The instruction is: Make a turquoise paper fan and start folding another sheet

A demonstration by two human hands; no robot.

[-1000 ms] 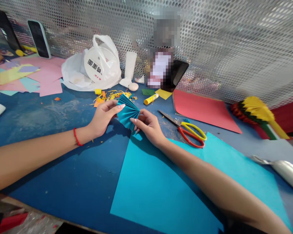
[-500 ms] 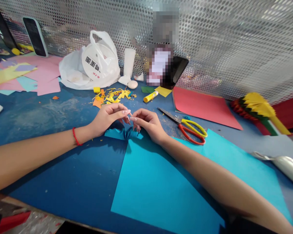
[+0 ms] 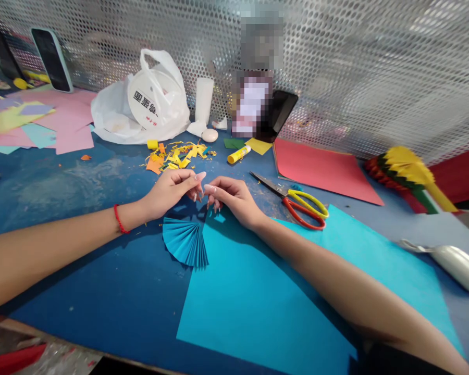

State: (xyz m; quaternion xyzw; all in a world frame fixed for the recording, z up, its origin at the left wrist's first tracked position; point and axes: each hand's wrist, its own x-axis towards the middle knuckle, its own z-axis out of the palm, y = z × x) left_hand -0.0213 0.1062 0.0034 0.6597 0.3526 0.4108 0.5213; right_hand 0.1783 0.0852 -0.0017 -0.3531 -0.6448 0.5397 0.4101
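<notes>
A teal pleated paper fan [image 3: 185, 242] lies spread on the blue table [image 3: 82, 271], just on the near side of my hands and apart from them. My left hand [image 3: 172, 190], with a red string on its wrist, hovers above the fan with thumb and fingers pinched. My right hand [image 3: 230, 197] meets it fingertip to fingertip, its fingers curled in. Whether anything is between the fingertips I cannot make out. A large teal paper sheet [image 3: 266, 302] lies under my right forearm.
Red-and-yellow scissors [image 3: 297, 200] lie right of my right hand, by a red sheet [image 3: 324, 169]. Behind are a yellow glue stick [image 3: 238, 154], orange and yellow paper scraps [image 3: 174, 155], a white plastic bag [image 3: 140, 107], phones against the perforated metal wall, and pink sheets [image 3: 68, 125].
A second ago both hands held the fan up and spread. They pressed it down, then let go; it now lies nearer to me, and the fingertips stay together.
</notes>
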